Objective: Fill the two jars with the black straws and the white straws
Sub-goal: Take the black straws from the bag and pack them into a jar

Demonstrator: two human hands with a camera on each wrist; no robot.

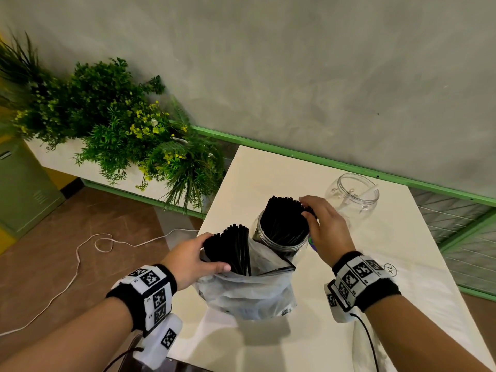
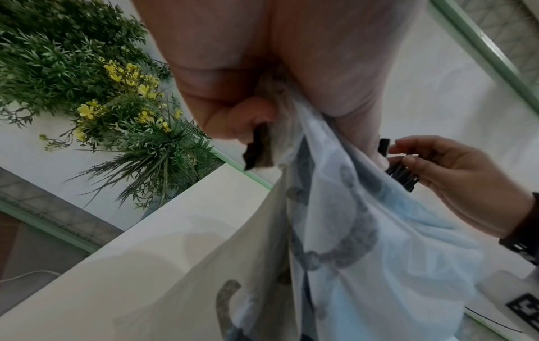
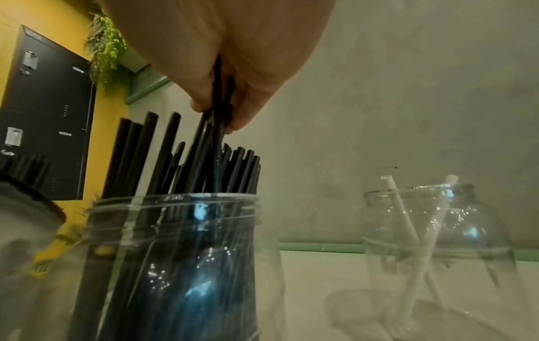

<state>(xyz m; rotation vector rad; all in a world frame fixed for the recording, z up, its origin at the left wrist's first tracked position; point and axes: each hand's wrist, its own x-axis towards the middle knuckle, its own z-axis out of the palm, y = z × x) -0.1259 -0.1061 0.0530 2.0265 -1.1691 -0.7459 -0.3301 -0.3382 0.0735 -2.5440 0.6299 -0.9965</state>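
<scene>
A clear near jar (image 1: 279,238) (image 3: 175,253) on the white table (image 1: 389,277) is packed with upright black straws (image 1: 284,216) (image 3: 163,157). My right hand (image 1: 307,209) (image 3: 221,110) pinches a few of those straws at their tops, over the jar's mouth. My left hand (image 1: 214,255) (image 2: 256,120) grips a translucent plastic bag (image 1: 249,294) (image 2: 335,230) round a bundle of black straws (image 1: 230,245) that sticks up out of it. The far jar (image 1: 351,194) (image 3: 437,242) holds two white straws (image 3: 399,212).
The table's left edge drops to a brown floor with a white cord (image 1: 80,251). Green plants (image 1: 120,124) in a white planter stand to the left. A green rail (image 1: 322,162) and grey wall run close behind the jars.
</scene>
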